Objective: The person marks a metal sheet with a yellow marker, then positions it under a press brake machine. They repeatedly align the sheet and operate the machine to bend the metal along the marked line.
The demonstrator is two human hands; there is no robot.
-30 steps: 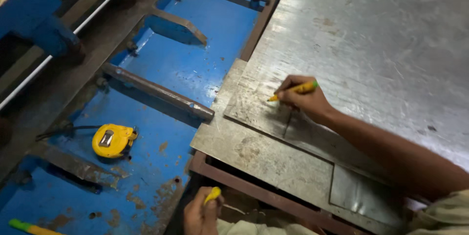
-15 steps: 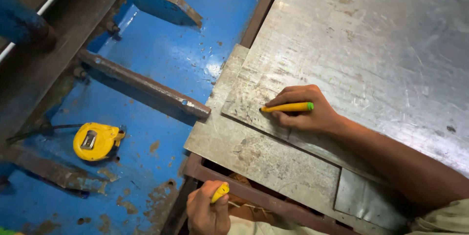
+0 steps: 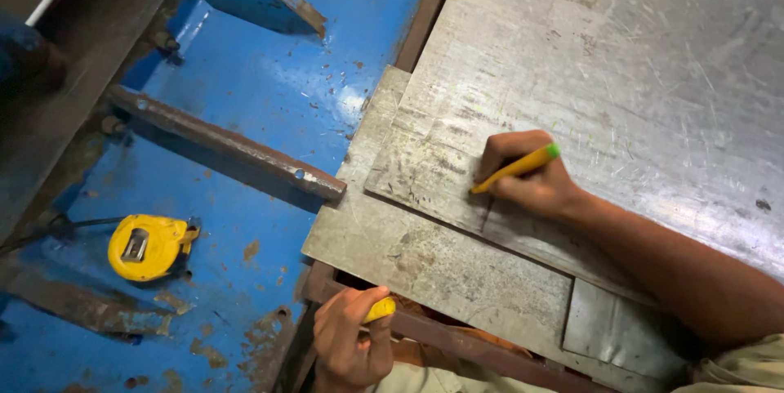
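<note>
Big scratched steel sheet (image 3: 653, 58) fills the upper right of the frame, a smaller grey plate (image 3: 441, 254) overlapping under it at centre, blue machine bed (image 3: 269, 107) on the left. I see my right hand (image 3: 531, 180) at centre pinching a yellow pen (image 3: 513, 169), tip down on the sheet. My left hand (image 3: 351, 348) at bottom centre is curled around a small yellow object (image 3: 380, 309); yellow tape measure (image 3: 149, 246) lies lower left on the bed.

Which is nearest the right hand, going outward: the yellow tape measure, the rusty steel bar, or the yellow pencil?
1. Yellow pencil, held in the right hand.
2. Rusty steel bar, to its left over the blue surface.
3. Yellow tape measure, far left.
</note>
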